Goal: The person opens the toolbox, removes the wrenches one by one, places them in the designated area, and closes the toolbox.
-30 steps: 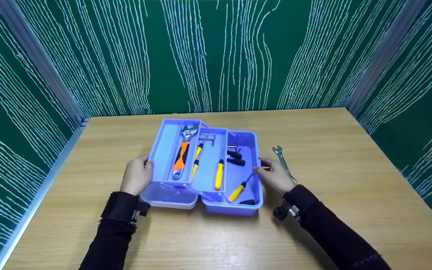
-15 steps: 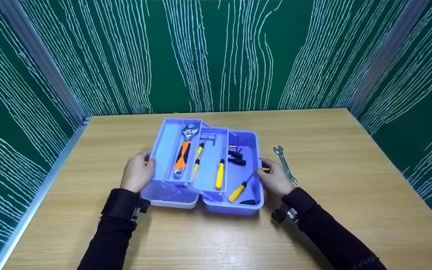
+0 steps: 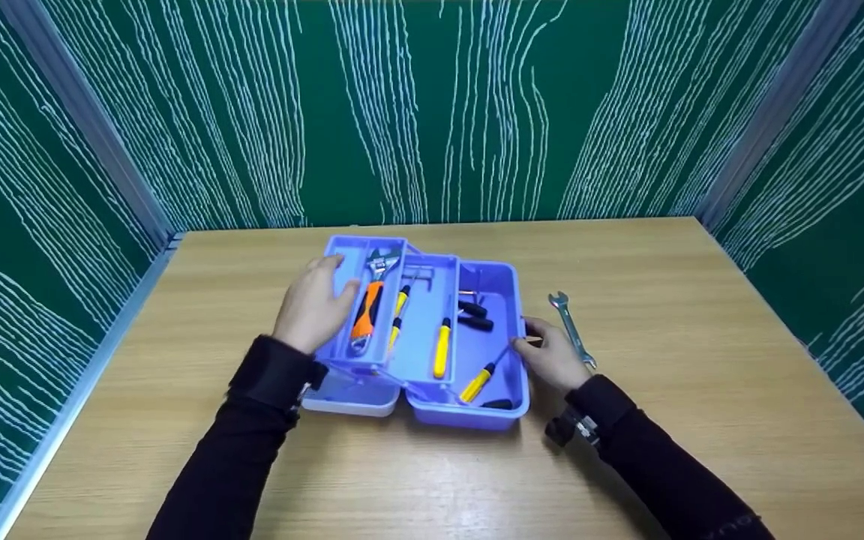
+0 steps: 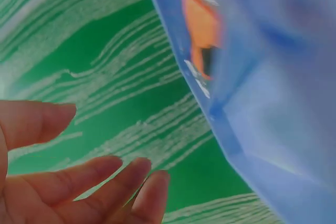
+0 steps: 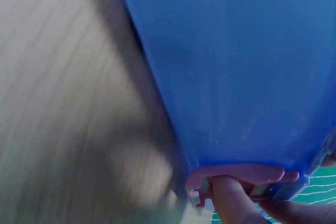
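Right hand (image 3: 552, 358) pinched the toolbox (image 3: 488, 409) rim to steady it; left hand (image 3: 316, 307) hovered loose-fingered, holding nothing, over the orange wrench (image 3: 364, 313).

Left hand (image 3: 313, 307) over toolbox (image 3: 432, 337) tray, right hand (image 3: 552, 358) gripping its rim

- The left hand (image 3: 312, 309) reaches forward, palm down, fingers loosely extended, holding nothing.
- The right hand (image 3: 550, 355) is lower, its fingers curled in a grip.
- Both arms wear black sleeves (image 3: 649, 469).
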A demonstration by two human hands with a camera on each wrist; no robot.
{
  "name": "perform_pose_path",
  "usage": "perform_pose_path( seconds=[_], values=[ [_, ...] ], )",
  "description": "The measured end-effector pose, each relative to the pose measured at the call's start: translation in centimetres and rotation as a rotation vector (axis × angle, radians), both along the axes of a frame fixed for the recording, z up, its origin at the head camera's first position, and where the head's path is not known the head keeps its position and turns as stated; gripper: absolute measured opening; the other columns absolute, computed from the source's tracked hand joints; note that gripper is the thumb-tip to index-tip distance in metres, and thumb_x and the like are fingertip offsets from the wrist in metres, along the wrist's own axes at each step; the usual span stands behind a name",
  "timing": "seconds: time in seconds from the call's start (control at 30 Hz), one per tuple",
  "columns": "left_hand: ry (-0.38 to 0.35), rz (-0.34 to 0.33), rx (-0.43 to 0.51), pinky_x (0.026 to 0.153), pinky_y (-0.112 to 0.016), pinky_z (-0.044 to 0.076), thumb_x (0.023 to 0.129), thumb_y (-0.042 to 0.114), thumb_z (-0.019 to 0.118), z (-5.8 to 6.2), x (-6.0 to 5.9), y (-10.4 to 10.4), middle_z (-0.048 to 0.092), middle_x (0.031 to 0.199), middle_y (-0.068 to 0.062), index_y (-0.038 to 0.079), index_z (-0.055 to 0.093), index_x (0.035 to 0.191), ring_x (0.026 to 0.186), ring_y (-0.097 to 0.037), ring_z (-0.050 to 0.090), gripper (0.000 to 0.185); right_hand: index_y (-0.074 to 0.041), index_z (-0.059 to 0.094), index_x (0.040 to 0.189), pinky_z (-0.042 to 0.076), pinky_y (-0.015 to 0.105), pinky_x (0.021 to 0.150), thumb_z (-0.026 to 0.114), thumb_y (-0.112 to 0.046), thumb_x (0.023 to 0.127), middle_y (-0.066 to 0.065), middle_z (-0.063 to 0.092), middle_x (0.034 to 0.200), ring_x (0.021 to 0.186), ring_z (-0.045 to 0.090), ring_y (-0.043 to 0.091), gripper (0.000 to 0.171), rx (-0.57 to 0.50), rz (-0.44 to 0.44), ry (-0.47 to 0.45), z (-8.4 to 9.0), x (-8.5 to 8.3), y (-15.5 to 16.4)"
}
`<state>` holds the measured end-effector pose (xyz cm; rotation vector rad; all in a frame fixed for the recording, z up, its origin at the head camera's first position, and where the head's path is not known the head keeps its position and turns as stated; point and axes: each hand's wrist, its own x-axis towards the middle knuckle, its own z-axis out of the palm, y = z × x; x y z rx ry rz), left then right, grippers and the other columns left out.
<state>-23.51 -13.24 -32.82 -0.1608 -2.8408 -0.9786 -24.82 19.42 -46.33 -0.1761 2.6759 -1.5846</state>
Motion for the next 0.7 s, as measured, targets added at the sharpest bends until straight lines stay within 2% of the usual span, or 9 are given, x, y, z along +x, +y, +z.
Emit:
perform_pose_path(
  seconds=[0.17,0.27,0.37,0.47,0.6,0.7],
  values=[
    [-0.073,-0.081,-0.118,0.113,-0.047,0.038,0.098,0.024,0.054,0.8,-1.3,1.8,0.052,0.141,-0.026,-0.008,0.047,0.140,0.131,-0.036,0.050,0.053,0.012,0.049,0.135,0.054,0.039,0.092,0.054,-0.006,0.095,0.032,0.059,0.126,0.108,0.064,0.038,0.045,0.002,0.004,0.029,-0.1,0.0,0.0],
    [-0.149,-0.107,-0.189,0.098,-0.043,0.048,0.098,0.023,0.052,1.0,-1.9,2.6,0.061,0.126,-0.023,-0.008,0.053,0.133,0.109,-0.033,0.059,0.046,0.011,0.049,0.136,0.053,0.040,0.093,0.054,-0.007,0.094,0.031,0.059,0.127,0.109,0.063,0.038,0.045,0.002,-0.003,0.018,0.0,0.0,0.0],
    [-0.218,-0.126,-0.257,0.075,-0.035,0.049,0.098,0.020,0.050,1.0,-2.4,3.3,0.061,0.098,-0.015,-0.005,0.062,0.109,0.082,-0.026,0.057,0.029,0.009,0.050,0.136,0.054,0.037,0.090,0.055,-0.008,0.094,0.029,0.060,0.126,0.107,0.064,0.036,0.046,0.000,-0.009,0.004,0.0,0.0,-0.1],
    [-0.261,-0.146,-0.338,0.060,-0.029,0.040,0.096,0.015,0.049,1.0,-2.6,3.8,0.053,0.082,-0.009,0.004,0.056,0.081,0.068,-0.021,0.050,0.020,0.008,0.050,0.136,0.054,0.034,0.087,0.055,-0.009,0.094,0.028,0.060,0.126,0.105,0.064,0.034,0.046,-0.004,-0.011,-0.007,0.0,0.1,-0.1],
    [-0.264,-0.189,-0.464,0.057,-0.028,0.038,0.090,0.005,0.049,0.7,-2.5,4.3,0.055,0.078,-0.008,0.011,0.046,0.065,0.065,-0.021,0.048,0.026,0.009,0.049,0.137,0.055,0.033,0.086,0.055,-0.010,0.095,0.029,0.059,0.126,0.104,0.065,0.034,0.046,-0.010,0.001,-0.012,0.0,0.1,0.1],
    [-0.219,-0.208,-0.523,0.063,-0.034,0.047,0.086,0.000,0.050,0.4,-2.4,4.6,0.063,0.081,-0.011,0.011,0.047,0.063,0.068,-0.023,0.051,0.026,0.010,0.048,0.137,0.055,0.036,0.088,0.054,-0.010,0.096,0.029,0.058,0.128,0.106,0.065,0.035,0.047,-0.009,0.010,-0.012,0.0,0.1,0.2]
  ],
)
